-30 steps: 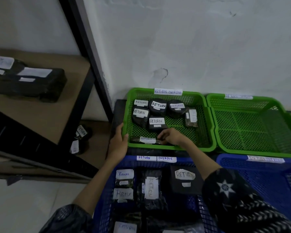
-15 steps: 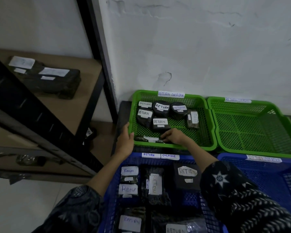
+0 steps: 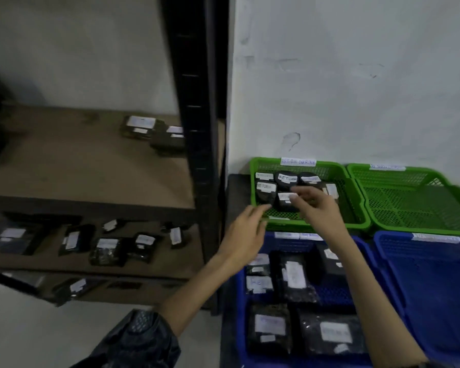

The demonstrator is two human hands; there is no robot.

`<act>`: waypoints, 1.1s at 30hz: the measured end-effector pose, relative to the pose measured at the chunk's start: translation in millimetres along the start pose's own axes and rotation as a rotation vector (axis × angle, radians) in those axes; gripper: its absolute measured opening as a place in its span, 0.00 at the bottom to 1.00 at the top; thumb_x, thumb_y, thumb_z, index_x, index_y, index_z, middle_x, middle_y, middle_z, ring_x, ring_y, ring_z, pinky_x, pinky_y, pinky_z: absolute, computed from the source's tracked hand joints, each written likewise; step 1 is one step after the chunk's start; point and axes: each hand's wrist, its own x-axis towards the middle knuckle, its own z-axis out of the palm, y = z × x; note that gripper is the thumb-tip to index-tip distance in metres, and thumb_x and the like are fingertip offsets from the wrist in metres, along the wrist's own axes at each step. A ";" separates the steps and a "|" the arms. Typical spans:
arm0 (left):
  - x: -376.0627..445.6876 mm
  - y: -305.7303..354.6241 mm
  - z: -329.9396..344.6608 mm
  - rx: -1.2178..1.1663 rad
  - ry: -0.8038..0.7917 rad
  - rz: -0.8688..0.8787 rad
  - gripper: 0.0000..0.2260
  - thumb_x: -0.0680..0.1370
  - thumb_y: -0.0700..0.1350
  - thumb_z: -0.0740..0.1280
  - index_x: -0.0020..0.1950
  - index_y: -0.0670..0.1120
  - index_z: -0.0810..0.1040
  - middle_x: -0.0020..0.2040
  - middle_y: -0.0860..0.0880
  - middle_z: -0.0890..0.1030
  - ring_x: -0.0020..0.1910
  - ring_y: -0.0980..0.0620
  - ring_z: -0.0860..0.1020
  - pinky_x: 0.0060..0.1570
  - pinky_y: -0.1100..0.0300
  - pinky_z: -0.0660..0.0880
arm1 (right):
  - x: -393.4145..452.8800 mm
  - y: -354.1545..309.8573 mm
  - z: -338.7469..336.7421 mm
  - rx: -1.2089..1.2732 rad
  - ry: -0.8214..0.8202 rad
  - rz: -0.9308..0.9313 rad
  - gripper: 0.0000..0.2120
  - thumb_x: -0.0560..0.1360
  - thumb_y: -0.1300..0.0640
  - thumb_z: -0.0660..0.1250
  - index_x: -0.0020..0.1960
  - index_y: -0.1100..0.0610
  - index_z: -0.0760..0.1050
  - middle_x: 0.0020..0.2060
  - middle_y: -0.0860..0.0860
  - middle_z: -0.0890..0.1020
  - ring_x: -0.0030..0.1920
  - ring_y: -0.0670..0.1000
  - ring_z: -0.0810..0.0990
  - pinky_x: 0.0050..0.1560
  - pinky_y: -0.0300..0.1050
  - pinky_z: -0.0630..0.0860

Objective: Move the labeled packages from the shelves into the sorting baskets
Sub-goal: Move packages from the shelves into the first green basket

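Note:
Several black packages with white RETURN labels [image 3: 286, 179] lie in the left green basket [image 3: 357, 205], which is tagged RETURN OVERDUE. My right hand [image 3: 316, 208] hovers over that basket with loose fingers and holds nothing. My left hand [image 3: 246, 231] floats just off the basket's front left corner, fingers straight, touching nothing. More labeled packages [image 3: 106, 251] sit on the middle shelf, and two packages [image 3: 154, 131] lie on the upper shelf. The frame is blurred by motion.
A black shelf post [image 3: 197, 128] stands between the shelves and the baskets. A second green basket [image 3: 414, 176] at the right holds nothing. In front lie a blue basket [image 3: 239, 314] with several packages and another blue basket [image 3: 383, 243].
My left hand has let go of the green basket's rim and my right hand has lifted off the thin package at its front. The view has swung left onto the shelves.

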 end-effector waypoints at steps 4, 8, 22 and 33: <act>-78.7 -6.3 -63.0 0.007 -0.051 0.151 0.13 0.80 0.44 0.60 0.64 0.48 0.75 0.54 0.50 0.78 0.52 0.52 0.77 0.52 0.55 0.74 | -72.4 -45.3 43.5 -0.051 -0.118 -0.023 0.06 0.75 0.54 0.68 0.47 0.56 0.81 0.33 0.49 0.79 0.33 0.45 0.74 0.36 0.40 0.71; -141.4 -31.8 -146.9 0.016 -0.061 0.164 0.11 0.79 0.46 0.62 0.60 0.50 0.78 0.51 0.54 0.80 0.48 0.63 0.77 0.49 0.65 0.74 | -120.0 -93.1 95.4 -0.100 -0.239 -0.047 0.06 0.74 0.52 0.70 0.44 0.55 0.82 0.30 0.46 0.79 0.32 0.42 0.74 0.35 0.38 0.71; -138.2 -102.8 -305.7 -0.003 0.087 -0.048 0.10 0.78 0.48 0.65 0.59 0.53 0.78 0.47 0.56 0.81 0.43 0.56 0.79 0.47 0.60 0.76 | -95.3 -200.5 235.6 -0.307 -0.166 -0.301 0.09 0.75 0.54 0.67 0.54 0.56 0.79 0.45 0.50 0.80 0.41 0.42 0.76 0.42 0.34 0.71; 94.3 -158.1 -300.4 0.061 0.145 -0.453 0.29 0.72 0.65 0.64 0.63 0.45 0.77 0.63 0.42 0.77 0.63 0.41 0.74 0.62 0.53 0.71 | -5.1 -196.5 252.4 -0.450 -0.264 -0.268 0.10 0.74 0.53 0.68 0.54 0.54 0.79 0.48 0.50 0.75 0.50 0.50 0.79 0.54 0.46 0.76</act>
